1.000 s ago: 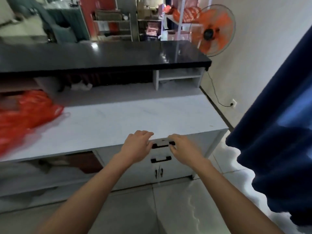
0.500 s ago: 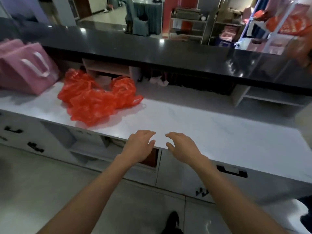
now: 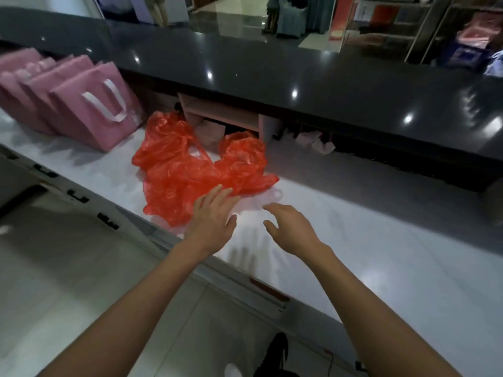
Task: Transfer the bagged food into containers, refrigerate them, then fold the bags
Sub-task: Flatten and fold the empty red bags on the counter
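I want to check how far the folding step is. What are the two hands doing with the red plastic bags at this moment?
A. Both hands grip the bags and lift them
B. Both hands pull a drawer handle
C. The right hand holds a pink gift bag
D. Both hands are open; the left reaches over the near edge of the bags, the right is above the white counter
D: the left hand has straight fingers over the near edge of the red plastic bags, and the right hand is open above the white counter, holding nothing.
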`<action>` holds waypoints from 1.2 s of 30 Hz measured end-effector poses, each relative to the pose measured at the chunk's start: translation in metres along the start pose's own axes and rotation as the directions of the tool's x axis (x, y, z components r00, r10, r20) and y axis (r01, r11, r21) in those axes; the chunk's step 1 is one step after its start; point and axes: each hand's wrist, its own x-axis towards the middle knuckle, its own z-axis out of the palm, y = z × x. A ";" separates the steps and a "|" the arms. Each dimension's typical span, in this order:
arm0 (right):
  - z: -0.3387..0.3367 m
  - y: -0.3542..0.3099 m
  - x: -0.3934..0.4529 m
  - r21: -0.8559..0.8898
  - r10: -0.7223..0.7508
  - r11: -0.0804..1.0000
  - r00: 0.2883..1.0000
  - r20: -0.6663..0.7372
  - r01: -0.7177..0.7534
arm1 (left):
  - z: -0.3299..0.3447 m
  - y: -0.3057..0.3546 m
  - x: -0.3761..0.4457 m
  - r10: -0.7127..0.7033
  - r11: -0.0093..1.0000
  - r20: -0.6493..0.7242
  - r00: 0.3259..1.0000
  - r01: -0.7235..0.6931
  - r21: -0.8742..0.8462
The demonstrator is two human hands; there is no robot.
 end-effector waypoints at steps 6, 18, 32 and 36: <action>-0.004 -0.026 0.072 0.083 -0.152 0.985 0.988 -0.012 0.152 | 0.004 -0.054 0.004 -0.116 0.993 -0.120 0.986 0.119 0.019; 0.038 -0.107 0.198 -0.011 -0.276 0.961 0.959 0.063 0.278 | 0.000 -0.185 0.032 -0.310 0.949 -0.152 0.939 0.296 -0.108; -0.052 -0.123 0.217 0.459 0.079 0.871 0.871 -0.485 0.177 | -0.075 -0.197 0.130 -0.138 0.915 -0.445 0.885 -0.059 -0.400; -0.102 -0.111 0.195 0.475 0.113 0.843 0.779 -0.616 0.253 | -0.108 -0.155 0.156 -0.040 0.910 -0.540 0.841 -0.192 -0.366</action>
